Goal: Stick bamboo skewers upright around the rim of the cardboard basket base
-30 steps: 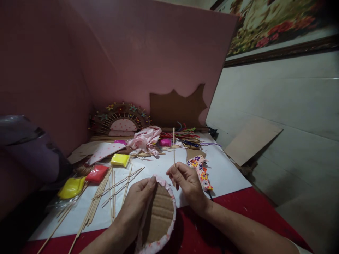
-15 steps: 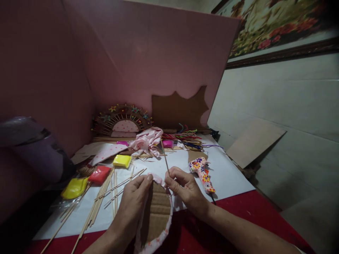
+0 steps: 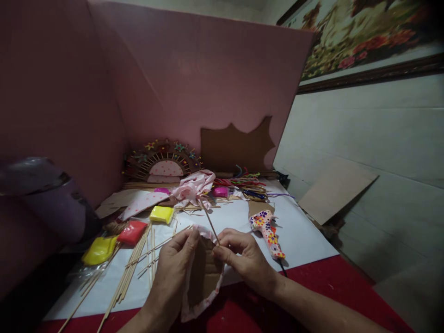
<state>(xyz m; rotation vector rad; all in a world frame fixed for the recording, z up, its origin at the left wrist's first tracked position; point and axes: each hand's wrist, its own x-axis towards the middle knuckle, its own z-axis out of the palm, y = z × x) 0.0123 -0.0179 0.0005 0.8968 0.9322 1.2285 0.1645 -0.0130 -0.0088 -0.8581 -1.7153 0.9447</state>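
Left hand (image 3: 175,261) pinches cloth-edged cardboard (image 3: 203,282) by its upper-left rim, over red cloth (image 3: 249,317), presumably for steadiness; right hand (image 3: 248,259) pinches stick (image 3: 209,221) near its lower end, likely for control.

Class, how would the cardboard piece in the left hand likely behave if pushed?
The cardboard piece is probably fairly stiff, since it shows no droop in the left hand. It is likely light, looking thin for its width. Its wrinkled pale edging may give more softly.

The red tabletop (image 3: 333,277) (perhaps cloth-covered) carries a white sheet (image 3: 305,236).
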